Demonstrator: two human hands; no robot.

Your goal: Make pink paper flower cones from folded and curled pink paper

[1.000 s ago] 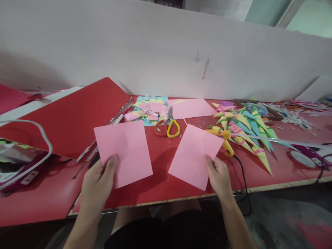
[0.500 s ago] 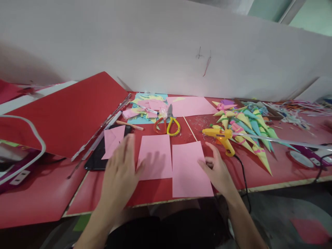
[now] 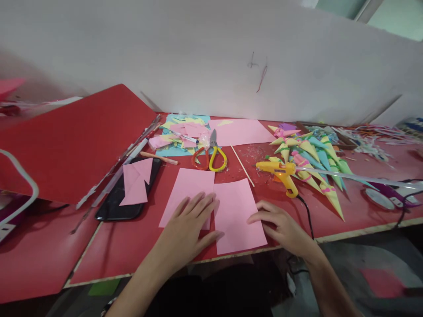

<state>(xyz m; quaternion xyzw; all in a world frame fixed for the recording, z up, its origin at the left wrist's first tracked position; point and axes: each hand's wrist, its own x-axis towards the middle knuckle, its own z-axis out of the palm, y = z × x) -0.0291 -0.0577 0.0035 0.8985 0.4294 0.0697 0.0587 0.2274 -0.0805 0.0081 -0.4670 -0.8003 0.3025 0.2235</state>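
Observation:
My left hand [image 3: 190, 222] lies palm down with its fingers spread over the left pink paper sheet [image 3: 194, 180]. Its thumb reaches the left edge of the right pink paper sheet [image 3: 233, 207]. At that sheet's right edge, my right hand [image 3: 282, 226] holds the paper with one finger on top; the digit at the edge is partly hidden. Both sheets lie side by side near the table's front edge. A folded pink paper piece [image 3: 137, 180] rests on a black phone [image 3: 124, 209] to the left.
Scissors [image 3: 211, 154], a thin stick [image 3: 242, 165] and paper scraps [image 3: 188, 132] lie behind the sheets. To the right are a yellow glue gun [image 3: 280, 171] with a cord and several paper cones [image 3: 317, 158]. A large red board [image 3: 82, 141] stands at left.
My left hand has come down and right onto the left sheet. My right hand has shifted lower along the right sheet's edge, and that sheet has turned slightly.

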